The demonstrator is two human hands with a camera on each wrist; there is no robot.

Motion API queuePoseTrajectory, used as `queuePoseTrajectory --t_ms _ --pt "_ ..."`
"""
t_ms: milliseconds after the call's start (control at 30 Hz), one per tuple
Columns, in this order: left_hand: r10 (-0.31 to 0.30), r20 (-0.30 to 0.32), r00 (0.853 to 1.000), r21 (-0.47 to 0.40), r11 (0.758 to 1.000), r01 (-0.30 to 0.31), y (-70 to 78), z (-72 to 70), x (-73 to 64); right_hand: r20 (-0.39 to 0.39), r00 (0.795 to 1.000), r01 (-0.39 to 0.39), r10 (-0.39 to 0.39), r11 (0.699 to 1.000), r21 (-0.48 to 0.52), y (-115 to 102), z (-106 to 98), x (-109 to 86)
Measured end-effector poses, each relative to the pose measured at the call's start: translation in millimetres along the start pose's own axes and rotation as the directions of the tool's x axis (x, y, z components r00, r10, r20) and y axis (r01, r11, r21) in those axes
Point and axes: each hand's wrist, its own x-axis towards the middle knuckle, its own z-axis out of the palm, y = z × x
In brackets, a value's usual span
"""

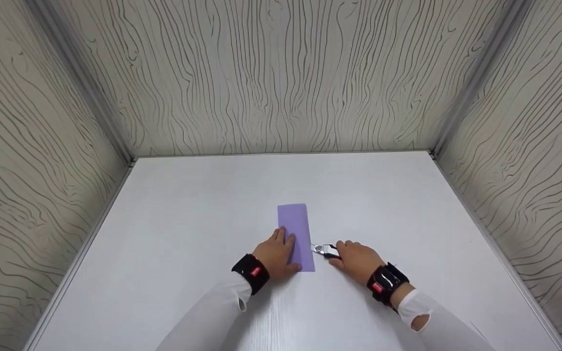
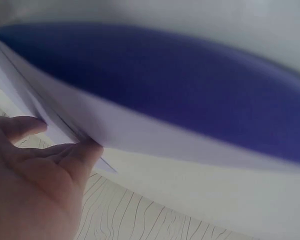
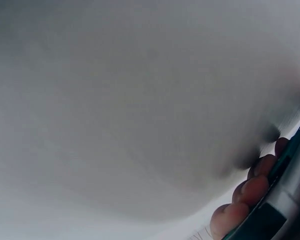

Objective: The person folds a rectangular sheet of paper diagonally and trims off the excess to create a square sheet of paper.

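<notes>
A cutter is clamped in the right hand, at four o'clock from the purple sheet; the sheet is pressed at eight o'clock by the left hand, fingers apart. At twelve, a patterned wall is seen.

purple paper | silver-and-dark cutter | white tabletop | wall — cream, dark wavy grain | wristband — black, red tag

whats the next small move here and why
Perhaps the right hand should guide the cutter slowly along the right edge of the paper: its silvery tip is at that edge, and the left hand rests on the paper, seeming to steady it.
</notes>
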Motion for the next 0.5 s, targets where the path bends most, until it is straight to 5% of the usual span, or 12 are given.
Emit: queuePoseTrajectory --t_ms 300,500 --pt "0.008 -0.057 0.998 0.053 0.999 -0.005 2.8 2.5 6.4 0.004 1.0 0.011 -0.011 1.0 0.01 -7.0 -1.3 -0.2" --pt "-0.009 -0.035 0.999 0.034 0.999 0.01 6.7 -0.9 5.9 0.008 0.999 -0.032 0.032 0.999 -0.003 -2.4 -1.3 -1.9"
